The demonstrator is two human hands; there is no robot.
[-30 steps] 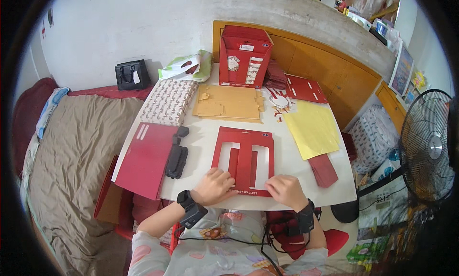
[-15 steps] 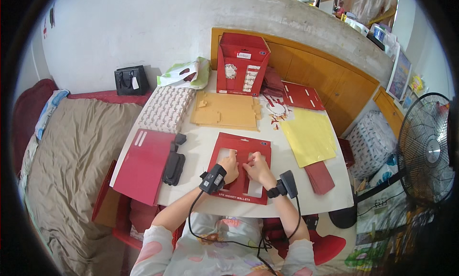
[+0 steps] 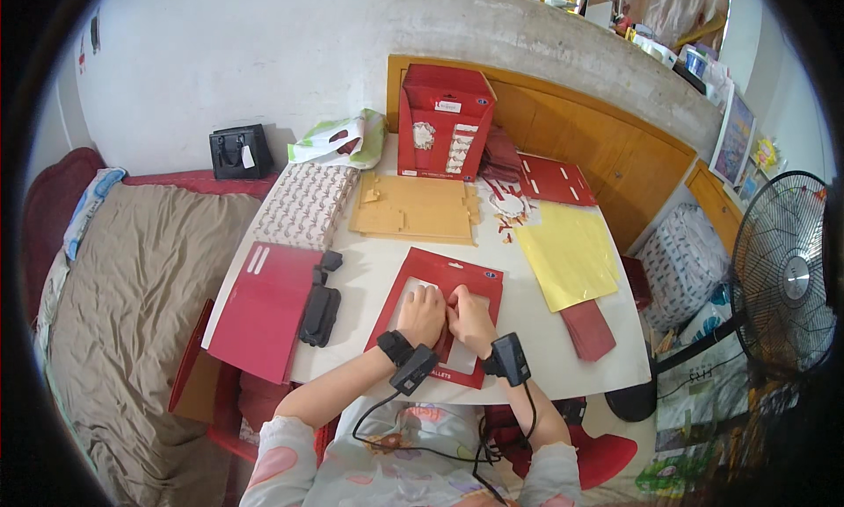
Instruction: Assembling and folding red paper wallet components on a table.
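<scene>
A red printed card sheet (image 3: 479,274) with cut-out windows lies slightly turned on the white table (image 3: 360,270) in front of me. My left hand (image 3: 423,315) rests over its left window, knuckles up and fingers curled down at the middle strip. Close beside it, my right hand (image 3: 472,318) is bent over the right window, its thumb and fingers closed at the same strip. Both hands grip the card there, though the fingertips are mostly hidden. Black devices are strapped to both wrists.
Behind the card lies a stack of tan card sheets (image 3: 413,206); a red display box (image 3: 446,125) stands further back. Plain red sheets (image 3: 264,305) and a black case (image 3: 319,315) are left. Yellow sheets (image 3: 567,252) and dark red pieces (image 3: 587,331) are right, with red scraps (image 3: 508,206) beyond.
The card sheet has turned a little clockwise and slid slightly toward me. My left hand has rolled knuckles-up, its pointing finger now curled down, and the two hands are closer together.
</scene>
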